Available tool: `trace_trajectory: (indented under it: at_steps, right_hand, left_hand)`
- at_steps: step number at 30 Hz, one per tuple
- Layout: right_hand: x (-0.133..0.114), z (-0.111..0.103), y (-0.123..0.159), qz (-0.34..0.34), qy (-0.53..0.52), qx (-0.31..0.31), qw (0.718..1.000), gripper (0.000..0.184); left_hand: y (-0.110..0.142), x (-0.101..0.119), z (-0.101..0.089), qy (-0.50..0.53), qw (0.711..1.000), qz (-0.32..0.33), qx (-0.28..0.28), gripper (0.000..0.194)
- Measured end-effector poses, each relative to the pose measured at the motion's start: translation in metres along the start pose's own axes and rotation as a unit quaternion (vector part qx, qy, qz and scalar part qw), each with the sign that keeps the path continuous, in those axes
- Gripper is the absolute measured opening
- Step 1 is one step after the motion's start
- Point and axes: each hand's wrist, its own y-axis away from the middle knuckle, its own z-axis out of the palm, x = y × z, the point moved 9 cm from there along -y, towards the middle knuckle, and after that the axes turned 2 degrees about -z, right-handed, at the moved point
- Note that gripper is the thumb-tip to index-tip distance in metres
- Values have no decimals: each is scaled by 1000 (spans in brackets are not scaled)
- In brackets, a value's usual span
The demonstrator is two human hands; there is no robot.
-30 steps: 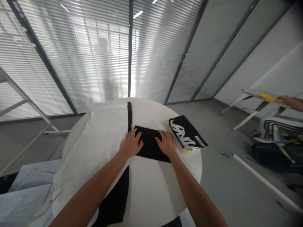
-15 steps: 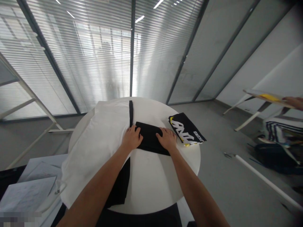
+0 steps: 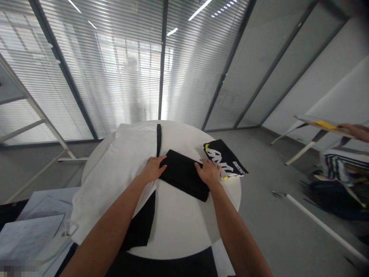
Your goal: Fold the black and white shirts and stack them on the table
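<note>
A folded black cloth garment (image 3: 184,173) lies slantwise on the round white table (image 3: 184,234), its right end nearer me. My left hand (image 3: 152,169) is closed on its left end, with the thumb at the cloth's edge. At the opposite end, my right hand (image 3: 210,172) grips it, thumb on top and the other fingers partly hidden. Just beyond my right hand sits a folded black piece of clothing with white lettering (image 3: 227,157) and yellow edges. A white garment with black trim (image 3: 115,165) is spread over the table's left side, partly beneath my left forearm.
Papers (image 3: 34,234) lie on a surface at lower left, beside a white metal frame (image 3: 43,115). On the right, a white pole (image 3: 323,223) slants over the floor. Another person's hand (image 3: 356,130) rests at a small table (image 3: 311,120). Blinds (image 3: 115,77) stand behind.
The folded black garment has turned, its right end coming toward me. My left hand has shifted slightly left with its end. The lettered clothing and white garment look unmoved apart from a small camera shift.
</note>
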Motion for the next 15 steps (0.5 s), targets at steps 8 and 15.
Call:
trace_trajectory:
  at_steps: [8,15]
  right_hand:
    - [-3,-4,-1,5,-16,-29,999,38]
    - [-14,-13,3,-15,20,11,1000,37]
  left_hand:
    - [-2,-21,-2,213,976,-29,-40,46]
    - [-4,-27,0,219,974,-37,-43,40]
